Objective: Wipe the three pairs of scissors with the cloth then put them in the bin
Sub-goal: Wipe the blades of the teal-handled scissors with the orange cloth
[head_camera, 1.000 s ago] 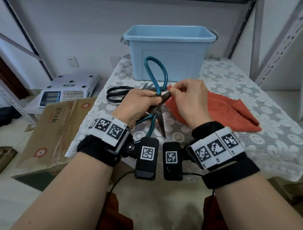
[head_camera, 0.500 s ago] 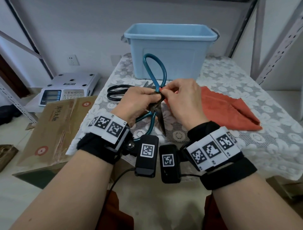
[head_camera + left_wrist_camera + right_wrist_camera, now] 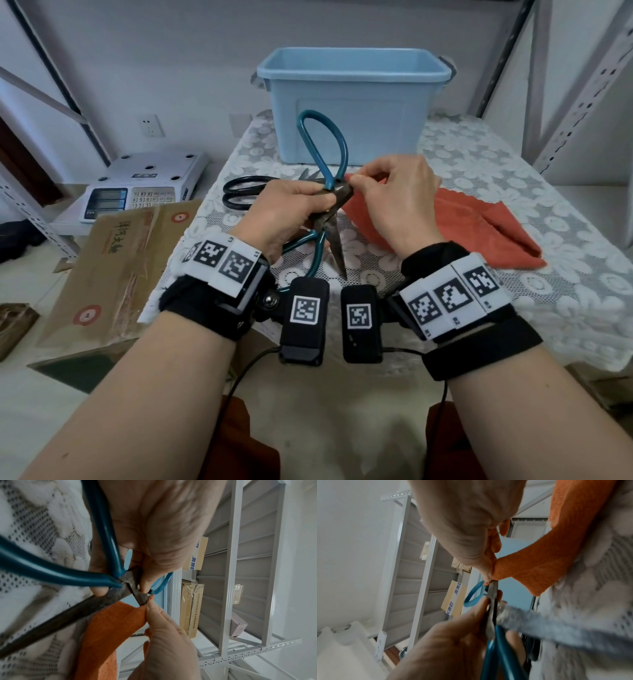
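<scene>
Above lace-covered desk (image 3: 513, 192), left hand (image 3: 291, 212) grips teal-handled steel scissors (image 3: 323, 154) at pivot; right hand (image 3: 394, 202) pinches orange terry cloth (image 3: 479, 226) on blade tip. Wiping step, first pair. Next: finish blades, drop into pale blue plastic bin (image 3: 352, 109) behind. Black-handled scissors (image 3: 239, 195) wait on desk.

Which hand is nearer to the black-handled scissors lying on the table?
Left. The left hand grips the teal scissors right beside the black scissors, overlapping their blades in the head view. The right hand pinches the orange cloth farther right.

Teal-handled scissors (image 3: 96, 577) between cloth-pinching hands (image 3: 161, 632).
</scene>
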